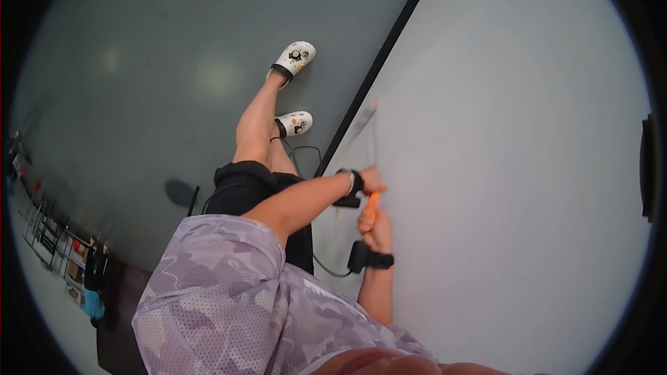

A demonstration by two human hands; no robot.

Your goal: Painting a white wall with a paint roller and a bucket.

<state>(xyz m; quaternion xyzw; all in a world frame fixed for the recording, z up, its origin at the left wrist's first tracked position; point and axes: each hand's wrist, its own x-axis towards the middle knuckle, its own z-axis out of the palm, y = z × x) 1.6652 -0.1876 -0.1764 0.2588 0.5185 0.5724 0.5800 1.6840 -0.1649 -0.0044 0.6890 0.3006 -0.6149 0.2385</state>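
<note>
My left hand (374, 179) reaches across from the left, a dark band and a bracelet at its wrist. Its fingers are closed at the upper end of a narrow orange object (374, 203). Just below, my right hand (376, 228) is curled round the lower part of the same object; a black strap with a box-like unit (358, 257) is on that wrist. Both hands are over the pale surface, near its black edge. Fingers hide most of the orange object, so its kind is unclear. Beyond the left hand shows a blurred grey strip (364, 119) with a pinkish tip.
The broad pale surface (514, 132) is bordered by a black edge (382, 62). White clogs (295, 57) are on the grey floor (153, 48). Black cable (332, 269) runs near the right wrist. Shelving (59, 257) stands far left; a dark object (647, 167) is at the far right.
</note>
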